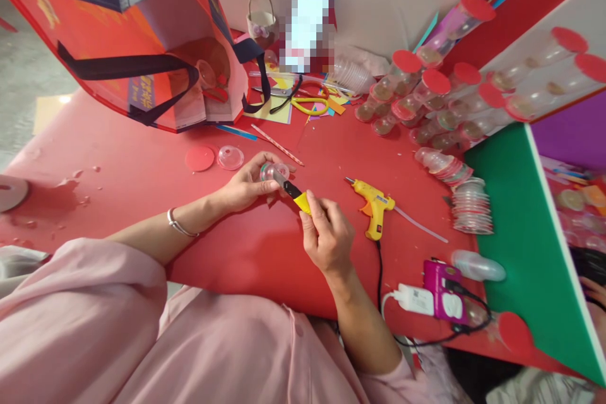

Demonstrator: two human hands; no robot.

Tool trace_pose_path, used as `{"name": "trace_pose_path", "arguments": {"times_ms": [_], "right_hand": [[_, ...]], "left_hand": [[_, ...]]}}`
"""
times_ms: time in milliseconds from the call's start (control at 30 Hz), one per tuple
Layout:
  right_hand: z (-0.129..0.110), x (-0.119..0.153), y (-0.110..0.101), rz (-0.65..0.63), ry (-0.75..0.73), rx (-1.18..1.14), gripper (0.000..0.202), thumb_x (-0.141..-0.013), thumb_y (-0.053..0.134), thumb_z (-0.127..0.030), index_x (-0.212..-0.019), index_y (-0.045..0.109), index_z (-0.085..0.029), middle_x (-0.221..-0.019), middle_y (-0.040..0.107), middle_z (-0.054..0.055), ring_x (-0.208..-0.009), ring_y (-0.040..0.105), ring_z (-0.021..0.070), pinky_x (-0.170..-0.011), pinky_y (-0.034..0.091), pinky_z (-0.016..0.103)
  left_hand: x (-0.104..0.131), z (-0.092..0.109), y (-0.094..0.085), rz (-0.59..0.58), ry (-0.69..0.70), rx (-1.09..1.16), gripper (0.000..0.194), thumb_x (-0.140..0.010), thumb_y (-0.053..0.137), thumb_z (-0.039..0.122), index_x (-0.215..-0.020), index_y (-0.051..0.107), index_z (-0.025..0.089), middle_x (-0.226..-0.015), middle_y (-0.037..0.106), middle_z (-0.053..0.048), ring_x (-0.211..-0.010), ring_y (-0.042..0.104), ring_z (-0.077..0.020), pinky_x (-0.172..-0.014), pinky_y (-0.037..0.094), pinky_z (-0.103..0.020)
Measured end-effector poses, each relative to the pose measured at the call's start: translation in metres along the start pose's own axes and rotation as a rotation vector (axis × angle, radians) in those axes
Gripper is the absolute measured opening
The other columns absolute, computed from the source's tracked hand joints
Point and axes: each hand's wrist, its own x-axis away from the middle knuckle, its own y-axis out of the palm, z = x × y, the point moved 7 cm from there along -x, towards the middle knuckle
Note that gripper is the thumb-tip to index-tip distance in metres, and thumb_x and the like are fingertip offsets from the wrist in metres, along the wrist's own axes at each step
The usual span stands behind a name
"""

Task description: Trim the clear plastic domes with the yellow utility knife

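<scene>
My red table (246, 252) is carrying a yellow glue gun (376, 205), a striped straw (279, 146), scissors (310, 101), stacked clear lids (472, 207) and a red disc (199, 158) lying flat.

Laid out across a table (265, 265)
Has tote bag (156, 31) back left, straw (277, 145) before scissors (310, 105), glue gun (376, 203) at right.

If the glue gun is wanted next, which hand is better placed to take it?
Right, most likely: the right hand is nearer the glue gun, though it would first lay down the knife. The left hand is farther off, holding a clear piece.
</scene>
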Motion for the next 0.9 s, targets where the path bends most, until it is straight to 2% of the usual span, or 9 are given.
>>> {"name": "trace_pose_path", "arguments": {"times_ms": [167, 300, 367, 500, 600, 700, 800, 900], "right_hand": [[0.0, 0.0, 0.0, -0.008, -0.006, -0.018, 0.055, -0.103, 0.062, -0.024, -0.157, 0.052, -0.022, -0.113, 0.074, 0.011, -0.099, 0.072, 0.0199, -0.084, 0.056, 0.029], [-0.001, 0.001, 0.0, -0.016, -0.009, -0.019, 0.05, -0.104, 0.061, -0.025, -0.154, 0.056, -0.02, -0.113, 0.074, 0.011, -0.099, 0.072, 0.0198, -0.085, 0.056, 0.029], [-0.001, 0.001, 0.001, -0.025, -0.002, -0.012, 0.05, -0.105, 0.06, -0.026, -0.154, 0.056, -0.021, -0.113, 0.074, 0.011, -0.1, 0.072, 0.0195, -0.086, 0.056, 0.029], [0.001, 0.002, 0.003, -0.042, 0.014, -0.012, 0.048, -0.105, 0.058, -0.027, -0.153, 0.057, -0.021, -0.113, 0.074, 0.011, -0.099, 0.072, 0.019, -0.085, 0.057, 0.028], [0.001, 0.003, 0.006, -0.052, 0.02, -0.023, 0.047, -0.105, 0.058, -0.028, -0.152, 0.059, -0.021, -0.113, 0.074, 0.011, -0.098, 0.072, 0.019, -0.085, 0.058, 0.028], [0.001, 0.003, 0.009, -0.066, 0.032, -0.029, 0.044, -0.106, 0.057, -0.028, -0.149, 0.061, -0.02, -0.112, 0.074, 0.011, -0.098, 0.072, 0.0194, -0.086, 0.058, 0.029], [0.0, 0.003, 0.008, -0.056, 0.029, -0.044, 0.042, -0.105, 0.057, -0.028, -0.147, 0.063, -0.019, -0.111, 0.074, 0.011, -0.098, 0.072, 0.0194, -0.086, 0.059, 0.029], [-0.002, 0.002, 0.007, -0.037, 0.012, -0.074, 0.043, -0.105, 0.059, -0.026, -0.146, 0.063, -0.018, -0.111, 0.074, 0.011, -0.099, 0.073, 0.0194, -0.087, 0.059, 0.029]], "left_hand": [[0.0, 0.0, 0.004, -0.083, -0.04, 0.059, 0.055, -0.089, 0.082, 0.036, -0.133, 0.05, 0.027, -0.12, 0.074, -0.012, -0.066, 0.074, -0.0176, -0.047, 0.054, -0.024], [0.002, -0.002, 0.007, -0.123, -0.074, 0.078, 0.042, -0.092, 0.078, 0.035, -0.122, 0.05, 0.028, -0.119, 0.073, -0.01, -0.077, 0.079, -0.0247, -0.049, 0.059, -0.029], [0.003, -0.004, 0.008, -0.12, -0.112, 0.074, 0.042, -0.091, 0.078, 0.033, -0.123, 0.051, 0.028, -0.122, 0.072, -0.011, -0.082, 0.079, -0.0255, -0.05, 0.059, -0.028], [0.005, -0.005, 0.009, -0.107, -0.155, 0.078, 0.048, -0.089, 0.079, 0.034, -0.128, 0.054, 0.027, -0.129, 0.069, -0.015, -0.074, 0.075, -0.0203, -0.044, 0.051, -0.023], [0.007, -0.006, 0.01, -0.112, -0.165, 0.085, 0.054, -0.082, 0.083, 0.031, -0.128, 0.056, 0.027, -0.126, 0.068, -0.014, -0.065, 0.067, -0.0142, -0.043, 0.044, -0.02], [0.007, -0.008, 0.005, -0.085, -0.13, 0.006, 0.062, -0.074, 0.092, 0.03, -0.125, 0.056, 0.026, -0.12, 0.069, -0.012, -0.066, 0.063, -0.0114, -0.048, 0.046, -0.02], [0.007, -0.013, 0.0, -0.06, -0.109, -0.043, 0.066, -0.068, 0.098, 0.036, -0.116, 0.055, 0.023, -0.108, 0.07, -0.008, -0.064, 0.062, -0.0102, -0.049, 0.048, -0.02], [0.006, -0.017, 0.002, -0.091, -0.113, 0.019, 0.067, -0.069, 0.097, 0.046, -0.114, 0.053, 0.023, -0.104, 0.07, -0.006, -0.048, 0.053, -0.005, -0.041, 0.041, -0.019]]}}
